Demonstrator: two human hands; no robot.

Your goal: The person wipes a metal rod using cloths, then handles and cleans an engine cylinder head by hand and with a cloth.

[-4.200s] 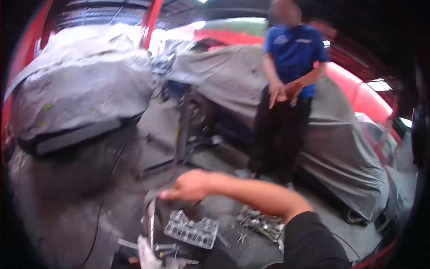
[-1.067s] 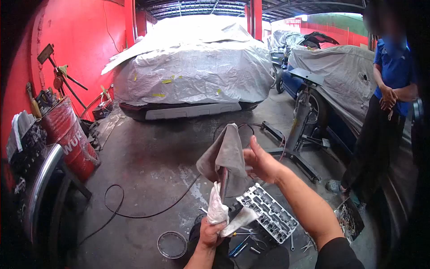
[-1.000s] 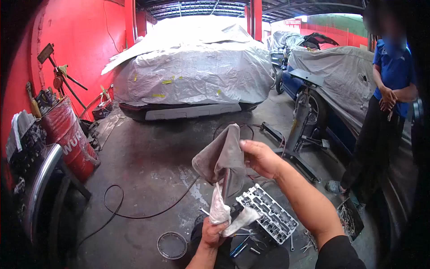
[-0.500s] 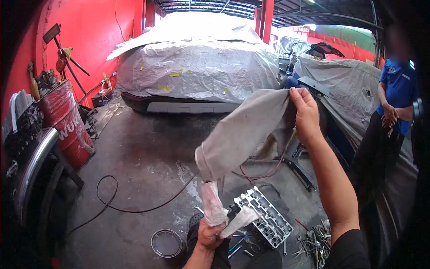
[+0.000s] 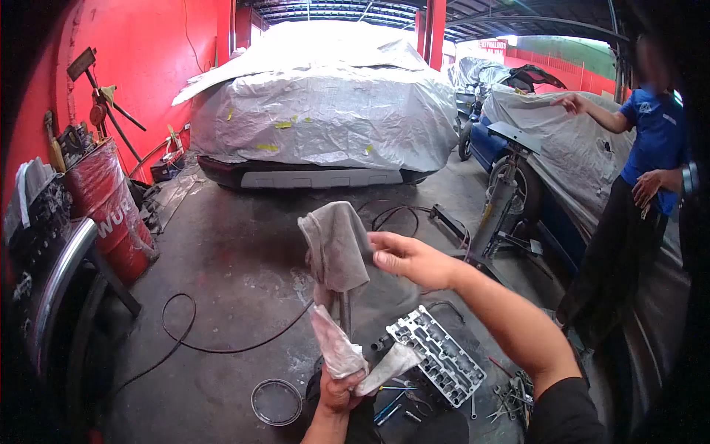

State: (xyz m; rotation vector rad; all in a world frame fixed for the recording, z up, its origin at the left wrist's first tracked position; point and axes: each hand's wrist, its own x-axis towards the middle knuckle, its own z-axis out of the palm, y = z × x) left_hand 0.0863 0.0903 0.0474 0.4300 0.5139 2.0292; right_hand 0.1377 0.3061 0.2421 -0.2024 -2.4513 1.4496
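My left hand [image 5: 342, 391] is closed around a white stained rag [image 5: 339, 346] and the lower end of a dark metal rod [image 5: 345, 312]. A grey cloth [image 5: 336, 248] hangs folded over the rod's upper end. Beside the cloth's right edge is my right hand [image 5: 410, 259], its fingers loosely extended; whether the fingertips touch the cloth is hard to tell. Below it, a silver cylinder head [image 5: 436, 355] lies on the floor, and one end of the white rag hangs over its left edge.
Wrenches and pliers [image 5: 510, 399] lie at lower right, a round metal ring [image 5: 276, 402] at lower left. A hose [image 5: 244, 348] crosses the floor. Behind stand a covered car [image 5: 325, 126] and a jack stand [image 5: 494, 207]. A person in blue [image 5: 651, 140] stands at right, one arm stretched out.
The grey cloth, stretched out to the upper right half a second ago, now hangs over the rod. My right hand has moved down and left. The other person has raised one arm.
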